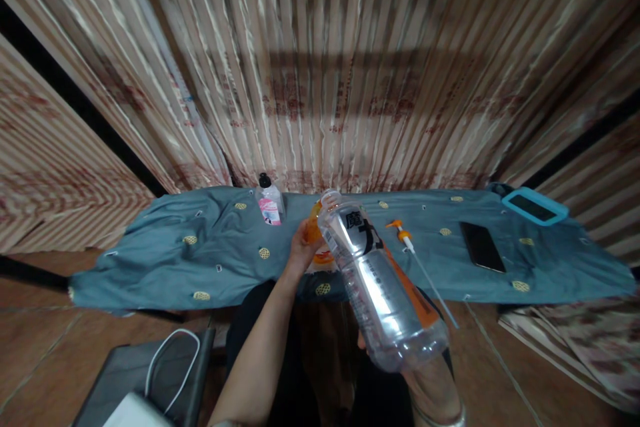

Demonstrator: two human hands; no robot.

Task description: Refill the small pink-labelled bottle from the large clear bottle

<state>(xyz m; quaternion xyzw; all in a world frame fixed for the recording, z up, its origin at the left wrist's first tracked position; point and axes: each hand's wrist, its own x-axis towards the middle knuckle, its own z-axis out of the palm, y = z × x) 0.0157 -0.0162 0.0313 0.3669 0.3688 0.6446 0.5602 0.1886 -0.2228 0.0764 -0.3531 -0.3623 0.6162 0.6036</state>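
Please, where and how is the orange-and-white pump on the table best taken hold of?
Probably by its orange collar, pinched from above: the pump lies on its side, with this thicker part uncovered. The thin tube runs past the front edge of the table and offers less to hold. The right hand holds the large clear bottle, so it would first need freeing.

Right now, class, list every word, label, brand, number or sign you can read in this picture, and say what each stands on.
"魔力": black characters on the large clear plastic bottle; smaller print there is blurred.
Small clear plastic bottle with black cap: pink label too small to read.
Yellow-orange bottle: any lettering is blurred, partly hidden.
Pleated beige curtain: red print too blurred to read.
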